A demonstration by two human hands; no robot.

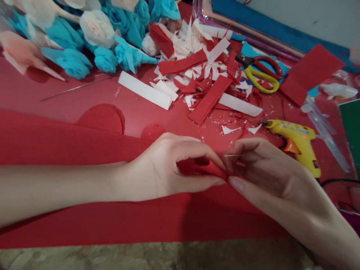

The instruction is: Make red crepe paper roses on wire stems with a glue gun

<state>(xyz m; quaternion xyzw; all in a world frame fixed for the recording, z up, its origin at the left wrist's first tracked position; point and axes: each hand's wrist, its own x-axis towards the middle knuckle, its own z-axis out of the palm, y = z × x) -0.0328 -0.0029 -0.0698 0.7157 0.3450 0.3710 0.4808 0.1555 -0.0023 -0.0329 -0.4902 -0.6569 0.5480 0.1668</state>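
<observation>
My left hand [171, 165] pinches a piece of red crepe paper [194, 167] between thumb and fingertips, near the middle of the view. Facing it, my right hand [278, 183] has its fingers curled and its thumb at the same paper's edge. A thin, pale wire-like strand [233, 155] shows at the right fingers; I cannot tell whether it is held. Most of the paper is hidden by the hands. Beneath my left forearm lies a large red paper sheet [56, 146]. Red paper circles [102, 118] rest just beyond it, and a smaller red circle [152, 131] is partly behind my left hand.
Blue paper roses [105, 60] and white paper roses [97, 28] crowd the far left, near a thin metal rod [75, 88]. Paper scraps [194, 80] are heaped at the back. Scissors [263, 80], a yellow glue gun [299, 140] and clear glue sticks [327, 131] lie right.
</observation>
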